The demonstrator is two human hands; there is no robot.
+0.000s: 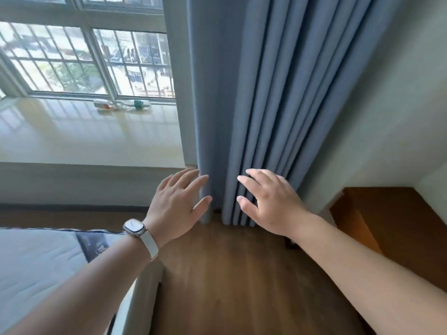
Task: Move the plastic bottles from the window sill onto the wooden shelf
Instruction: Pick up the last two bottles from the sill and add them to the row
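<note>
Two clear plastic bottles lie on their sides at the back of the pale window sill (pixel 72 136), against the window frame: one with a red label (pixel 105 105) and one with a green label (pixel 137 104). My left hand (pixel 179 201), with a watch on its wrist, is open with fingers spread in front of the blue curtain. My right hand (pixel 268 201) is open too, fingers spread, just right of it. Both hands hold nothing and are well below and right of the bottles. A wooden shelf (pixel 391 213) sits at the right by the wall.
A blue pleated curtain (pixel 254 93) hangs from the top to the floor between the sill and the wall. A mattress corner (pixel 41 262) fills the lower left. Wooden floor (pixel 229 274) lies below my arms.
</note>
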